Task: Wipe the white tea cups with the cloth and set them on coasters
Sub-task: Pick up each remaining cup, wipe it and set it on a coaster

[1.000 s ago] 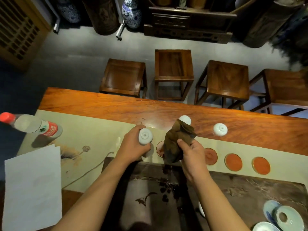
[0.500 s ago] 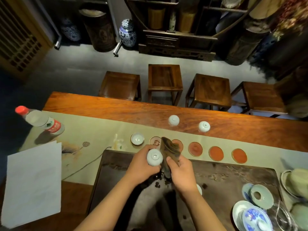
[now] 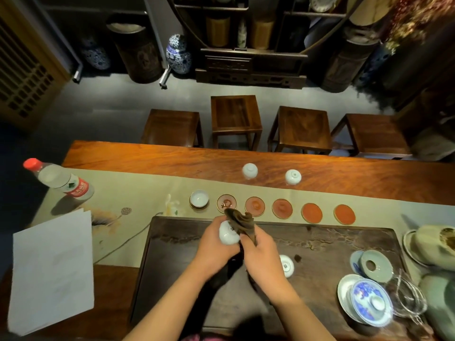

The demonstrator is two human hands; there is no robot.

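My left hand (image 3: 214, 247) grips a white tea cup (image 3: 228, 234) over the dark tea tray (image 3: 325, 244). My right hand (image 3: 261, 254) holds a brown cloth (image 3: 242, 223) pressed against that cup. One white cup (image 3: 199, 199) stands upright on the leftmost coaster. Several round coasters lie in a row to its right, from a brown one (image 3: 226, 202) to an orange one (image 3: 344, 214). Two cups (image 3: 249, 170) (image 3: 293, 176) sit upside down on the wooden table behind the row. Another cup (image 3: 286, 265) lies on the tray beside my right wrist.
A plastic water bottle (image 3: 64, 182) lies at the far left on the beige runner (image 3: 138, 190), with a white sheet of paper (image 3: 51, 269) below it. Blue-and-white lidded bowls and saucers (image 3: 366, 300) and a glass pitcher (image 3: 408, 299) crowd the tray's right end. Wooden stools (image 3: 235, 118) stand behind the table.
Both hands drew back from the coaster row to above the tray with the cup and cloth. The cloth now presses on the cup. The view tilted, showing more of the room.
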